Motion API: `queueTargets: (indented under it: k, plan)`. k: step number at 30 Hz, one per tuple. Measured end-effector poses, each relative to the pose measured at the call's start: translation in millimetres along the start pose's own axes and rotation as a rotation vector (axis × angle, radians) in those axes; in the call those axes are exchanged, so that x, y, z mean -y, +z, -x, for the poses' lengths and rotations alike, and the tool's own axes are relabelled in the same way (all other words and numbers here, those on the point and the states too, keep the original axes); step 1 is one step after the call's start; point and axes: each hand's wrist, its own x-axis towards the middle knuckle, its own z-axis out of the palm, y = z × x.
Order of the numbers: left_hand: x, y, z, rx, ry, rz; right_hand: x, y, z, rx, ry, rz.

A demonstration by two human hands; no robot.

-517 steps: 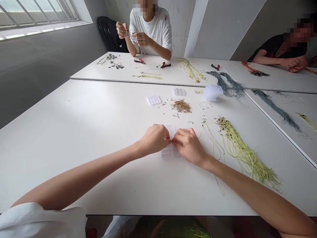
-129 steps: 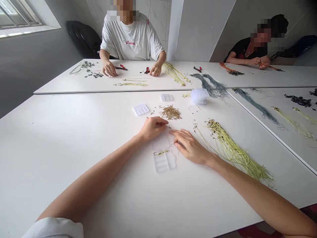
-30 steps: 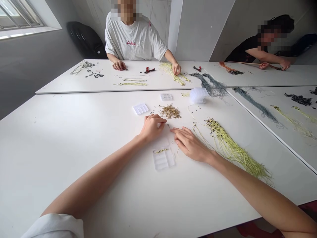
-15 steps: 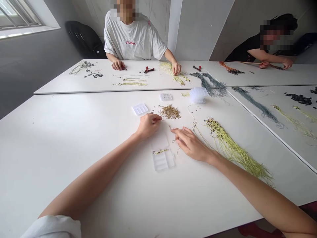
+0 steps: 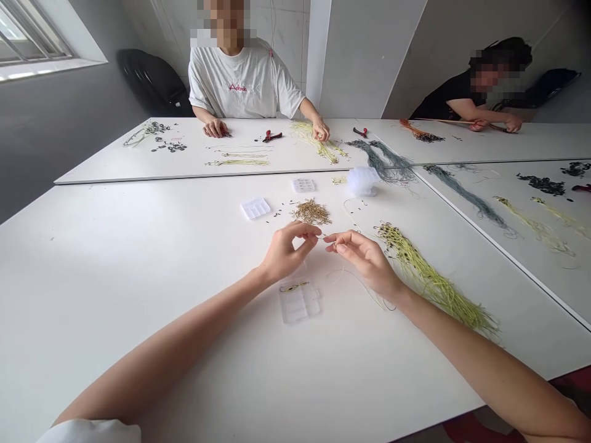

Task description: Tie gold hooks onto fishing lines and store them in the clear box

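Note:
My left hand [image 5: 290,247] is closed in a pinch on a small thin metal piece [image 5: 321,237], its kind too small to tell. Facing it, my right hand [image 5: 362,255] is also pinched shut, fingertips almost touching the left; what it grips is hidden. A thin pale line [image 5: 357,278] curves over the table just below the right hand. Under my hands lies an open clear plastic box [image 5: 300,307], a short yellow-green hooked rig [image 5: 294,287] in its top compartment. Behind the hands sits a pile of small brass-coloured metal parts [image 5: 312,211].
To the right lies a thick bundle of yellow-green hooked lines [image 5: 434,277]. Small clear boxes [image 5: 255,208] and a box stack [image 5: 362,181] stand farther back. Across the table one person [image 5: 240,86] handles yellow lines; another person [image 5: 452,101] leans at far right.
My hands have come together above the open box. My right fingers went from reaching flat to a pinch, and the small metal piece is now held up between the hands.

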Motion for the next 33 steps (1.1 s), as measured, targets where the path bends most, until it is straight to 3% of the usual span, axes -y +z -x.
queueTargets:
  k: [8, 16, 19, 22, 27, 33]
  plan:
    - [-20, 9.2, 10, 0.043, -0.106, 0.176, 4, -3, 0, -0.006, 0.011, -0.326]
    - [-21, 14.2, 18, -0.086, 0.025, -0.033, 7, -2, 1, 0.008, 0.036, -0.317]
    - [-21, 14.8, 18, -0.081, 0.032, -0.088, 10, -2, 2, 0.005, 0.041, -0.293]
    - [-23, 13.7, 19, -0.013, -0.04, -0.037, 13, -4, 4, -0.083, -0.003, -0.15]
    - [-30, 11.9, 20, 0.081, -0.151, 0.086, 17, -6, 7, -0.296, -0.224, 0.263]
    - [-36, 13.4, 22, 0.137, -0.242, 0.235, 18, -7, 9, -0.337, -0.377, 0.494]
